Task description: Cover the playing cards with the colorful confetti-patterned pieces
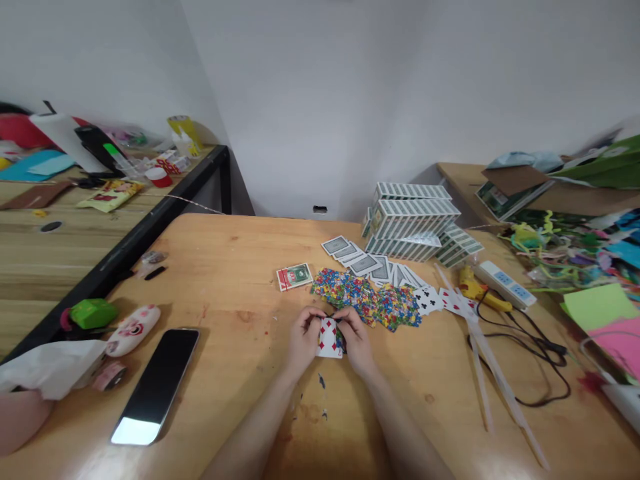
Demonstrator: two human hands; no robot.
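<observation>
Low over the near middle of the table, a playing card (329, 343) with red diamonds faces up between my two hands. My left hand (303, 339) pinches its upper left side. On the other side, the fingers of my right hand (357, 341) are closed at its upper right edge. Something small and dark shows between the fingertips, too small to name. A bit of coloured pattern peeks out behind the card's right side. Just beyond my hands lies a spread of small multicoloured patterned pieces (350, 291). A card box (294, 277) with a green and red front lies to the left.
Face-down cards (365, 265) fan out behind the patterned pieces, before stacked striped boxes (415, 217). Face-up cards (428, 301), a yellow glue gun (480, 290), a power strip (506, 283) and translucent sticks (495, 367) are at right. A phone (157, 383) lies left.
</observation>
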